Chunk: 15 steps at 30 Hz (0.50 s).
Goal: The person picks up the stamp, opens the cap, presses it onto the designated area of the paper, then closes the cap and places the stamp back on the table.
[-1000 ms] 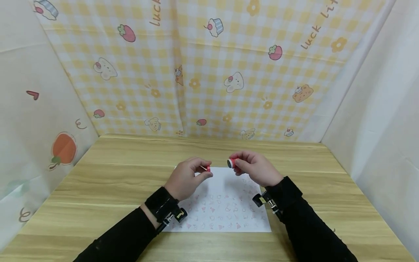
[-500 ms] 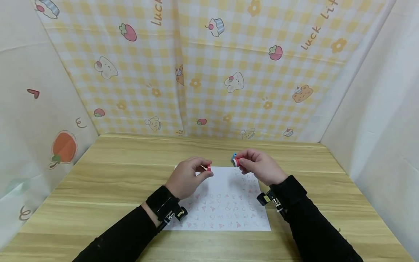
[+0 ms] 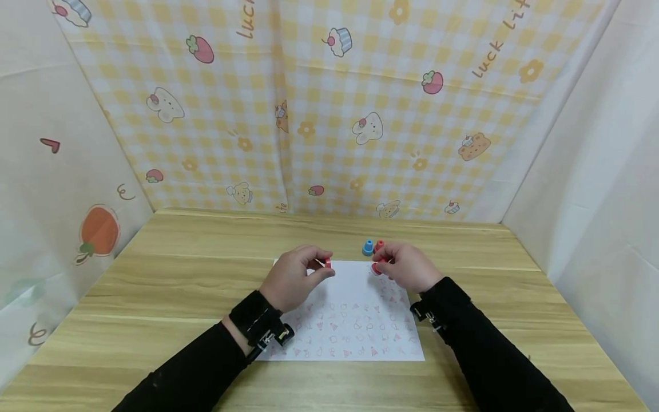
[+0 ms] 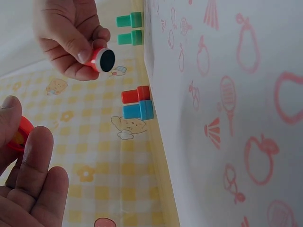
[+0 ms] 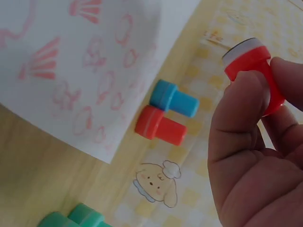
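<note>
A red toy stamp with a white collar is pinched in my right hand, above the upper right part of the paper. In the left wrist view its dark round face is bare. My left hand pinches a small red cap between thumb and fingers, over the sheet's upper left part; the fingers hide much of it. Rows of pink stamped prints, among them shuttlecocks, rackets and fruit, cover the lower and right parts of the paper.
Behind the sheet's far edge a blue stamp and another red stamp stand side by side. Two green stamps show farther along that edge. A checked cloth hangs behind the wooden table.
My right hand with the stamp shifts right, then lowers toward the paper, uncovering the blue and red stamps behind it. The left hand holds nearly still with the cap.
</note>
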### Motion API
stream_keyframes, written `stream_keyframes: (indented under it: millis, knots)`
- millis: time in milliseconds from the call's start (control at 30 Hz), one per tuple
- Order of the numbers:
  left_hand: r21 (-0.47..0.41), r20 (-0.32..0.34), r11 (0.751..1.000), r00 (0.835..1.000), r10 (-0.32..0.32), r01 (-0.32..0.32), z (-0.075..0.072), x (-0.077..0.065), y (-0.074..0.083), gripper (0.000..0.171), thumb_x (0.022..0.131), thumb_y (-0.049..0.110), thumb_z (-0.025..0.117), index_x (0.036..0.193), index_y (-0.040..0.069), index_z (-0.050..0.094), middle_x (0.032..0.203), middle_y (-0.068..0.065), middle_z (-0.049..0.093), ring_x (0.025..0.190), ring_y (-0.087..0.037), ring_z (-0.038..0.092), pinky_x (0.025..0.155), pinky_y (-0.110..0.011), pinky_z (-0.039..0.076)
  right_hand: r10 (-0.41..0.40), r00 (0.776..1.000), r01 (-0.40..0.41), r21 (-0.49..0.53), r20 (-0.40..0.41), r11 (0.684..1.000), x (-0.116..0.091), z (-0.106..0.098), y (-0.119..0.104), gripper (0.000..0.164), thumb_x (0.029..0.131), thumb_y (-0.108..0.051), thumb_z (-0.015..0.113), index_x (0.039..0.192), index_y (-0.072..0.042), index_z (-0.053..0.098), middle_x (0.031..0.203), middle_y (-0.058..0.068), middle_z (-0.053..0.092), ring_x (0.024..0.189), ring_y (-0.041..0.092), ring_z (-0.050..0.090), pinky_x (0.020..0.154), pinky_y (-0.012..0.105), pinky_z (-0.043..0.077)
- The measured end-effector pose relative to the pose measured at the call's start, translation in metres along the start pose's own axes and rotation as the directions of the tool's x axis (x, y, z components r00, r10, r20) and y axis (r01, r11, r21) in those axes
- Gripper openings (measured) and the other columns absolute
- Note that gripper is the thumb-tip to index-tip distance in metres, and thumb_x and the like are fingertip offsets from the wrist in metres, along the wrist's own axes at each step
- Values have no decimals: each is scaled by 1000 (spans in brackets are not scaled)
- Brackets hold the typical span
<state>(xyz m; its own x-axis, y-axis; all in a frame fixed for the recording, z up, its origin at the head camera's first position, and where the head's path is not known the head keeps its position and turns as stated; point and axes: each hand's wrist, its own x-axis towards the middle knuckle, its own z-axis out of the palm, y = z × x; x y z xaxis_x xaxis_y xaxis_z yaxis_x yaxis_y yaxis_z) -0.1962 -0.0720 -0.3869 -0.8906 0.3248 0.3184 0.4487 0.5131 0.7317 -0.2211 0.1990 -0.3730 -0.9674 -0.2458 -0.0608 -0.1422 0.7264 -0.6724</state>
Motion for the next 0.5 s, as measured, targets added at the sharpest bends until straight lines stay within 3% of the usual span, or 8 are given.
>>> stream_keyframes:
  millis: [233,367,500]
  knots:
    - [2,0,1000,1000,-15,15,0,0,0,26,93,19,82,117,9,75,105,2,74,91,-8,71,85,-37,61,-1,1000,5,-134,26,991,6,10,2,7,98,-8,71,101,-8,77,92,4,72,78,17,58,70,28,47]
    - [10,-2,1000,1000,-9,9,1,0,0,25,93,19,82,116,10,75,105,2,74,90,-7,71,84,-33,60,6,999,6,-227,52,974,7,14,1,10,98,-7,71,104,-8,79,96,4,74,78,17,58,69,28,48]
    - [14,-3,1000,1000,-4,4,1,0,0,25,93,19,82,115,10,76,104,3,75,90,-7,71,83,-28,58,16,997,4,-283,70,959,8,17,0,14,98,-6,71,109,-7,79,98,4,73,82,18,59,77,31,51]
